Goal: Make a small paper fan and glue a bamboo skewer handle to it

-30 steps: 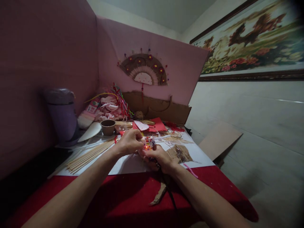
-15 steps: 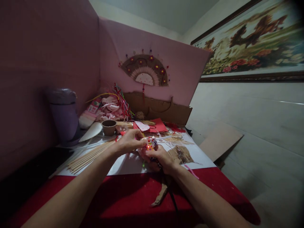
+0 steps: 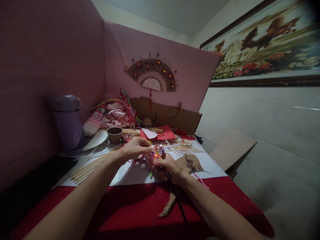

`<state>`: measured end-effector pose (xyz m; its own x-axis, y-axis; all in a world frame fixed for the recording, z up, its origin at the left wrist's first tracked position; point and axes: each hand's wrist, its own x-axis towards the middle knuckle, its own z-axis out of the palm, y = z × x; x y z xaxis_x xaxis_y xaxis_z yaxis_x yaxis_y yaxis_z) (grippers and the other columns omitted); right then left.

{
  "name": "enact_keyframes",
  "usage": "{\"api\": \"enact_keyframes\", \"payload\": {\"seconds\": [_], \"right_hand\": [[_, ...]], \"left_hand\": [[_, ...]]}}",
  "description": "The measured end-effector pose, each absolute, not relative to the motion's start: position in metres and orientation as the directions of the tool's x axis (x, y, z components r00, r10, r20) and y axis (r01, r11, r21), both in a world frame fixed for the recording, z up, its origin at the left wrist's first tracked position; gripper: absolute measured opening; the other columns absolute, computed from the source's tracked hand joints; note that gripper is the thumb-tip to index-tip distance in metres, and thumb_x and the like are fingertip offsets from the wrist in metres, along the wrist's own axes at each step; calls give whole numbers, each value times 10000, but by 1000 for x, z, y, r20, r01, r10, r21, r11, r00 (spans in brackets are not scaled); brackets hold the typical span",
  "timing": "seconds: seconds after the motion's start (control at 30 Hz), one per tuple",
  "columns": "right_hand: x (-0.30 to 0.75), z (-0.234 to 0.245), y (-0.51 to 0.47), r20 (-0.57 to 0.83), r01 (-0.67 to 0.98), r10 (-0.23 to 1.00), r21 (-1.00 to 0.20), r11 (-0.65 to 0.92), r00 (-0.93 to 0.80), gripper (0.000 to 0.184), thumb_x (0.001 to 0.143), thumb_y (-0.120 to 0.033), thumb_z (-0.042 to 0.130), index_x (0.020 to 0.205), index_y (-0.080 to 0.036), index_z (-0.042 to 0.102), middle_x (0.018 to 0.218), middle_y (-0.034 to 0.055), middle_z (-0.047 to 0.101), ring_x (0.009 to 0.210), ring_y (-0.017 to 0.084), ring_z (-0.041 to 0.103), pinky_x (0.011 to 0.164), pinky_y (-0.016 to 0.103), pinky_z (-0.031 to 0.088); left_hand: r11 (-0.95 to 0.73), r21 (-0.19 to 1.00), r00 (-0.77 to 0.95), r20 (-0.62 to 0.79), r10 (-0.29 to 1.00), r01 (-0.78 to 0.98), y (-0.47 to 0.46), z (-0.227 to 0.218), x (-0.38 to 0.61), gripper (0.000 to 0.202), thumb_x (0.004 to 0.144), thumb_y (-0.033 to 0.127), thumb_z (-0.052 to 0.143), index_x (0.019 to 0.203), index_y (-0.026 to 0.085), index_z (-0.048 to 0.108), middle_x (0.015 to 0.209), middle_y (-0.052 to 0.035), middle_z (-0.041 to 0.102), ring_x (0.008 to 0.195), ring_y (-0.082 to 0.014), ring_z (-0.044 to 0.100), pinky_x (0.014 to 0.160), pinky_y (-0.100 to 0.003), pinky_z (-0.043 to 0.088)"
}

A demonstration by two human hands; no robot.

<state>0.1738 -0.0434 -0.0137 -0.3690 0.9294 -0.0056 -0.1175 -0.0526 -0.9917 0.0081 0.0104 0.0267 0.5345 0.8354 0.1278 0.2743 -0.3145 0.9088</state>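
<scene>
My left hand (image 3: 132, 149) and my right hand (image 3: 168, 165) meet over a white sheet (image 3: 130, 171) on a red-covered table (image 3: 140, 206). Between their fingertips sits a small colourful item with a glowing red light (image 3: 157, 152). My right hand's fingers curl round it from below. My left hand pinches at its left side, fingers closed. What the item is stays too small and dim to name. A bundle of thin wooden sticks (image 3: 93, 163) lies just left of my left wrist.
A purple lidded jar (image 3: 67, 121) stands at the left. A small brown cup (image 3: 114, 134), red paper pieces (image 3: 163, 133), pink craft material (image 3: 113, 113) and a clear packet (image 3: 191, 162) lie around. A decorated fan (image 3: 151, 75) hangs on the pink board. Cardboard (image 3: 231, 146) lies right.
My left hand has drawn slightly left and its fingers have shifted on the small lit item. My right hand stays almost where it was.
</scene>
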Motion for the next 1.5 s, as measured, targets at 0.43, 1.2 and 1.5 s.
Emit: {"api": "enact_keyframes", "payload": {"seconds": [0.43,1.2,1.5], "right_hand": [[175,-14,-44,6,-116,926,-992,-41,-376,191,729,-324,619,725,-159,523,529,-58,465,304,32,294,253,169,201],[174,-11,-45,-2,-103,924,-994,-45,-383,218,698,-335,635,775,-156,537,527,-61,463,307,28,274,255,161,213],[174,-14,-44,44,-131,908,-991,-12,-416,158,729,-293,602,781,-157,539,540,-57,458,314,31,268,259,168,209]], "left_hand": [[-301,924,417,183,890,237,14,20,15,157,606,273,653,676,135,627,563,-2,588,498,-108,518,460,-212,373],[-258,940,431,143,891,222,15,19,15,196,632,270,634,742,111,661,598,-20,611,518,-102,499,482,-226,356],[-281,941,404,186,896,188,13,19,17,258,570,347,708,658,124,614,567,-19,606,515,-122,530,493,-239,379]]}}
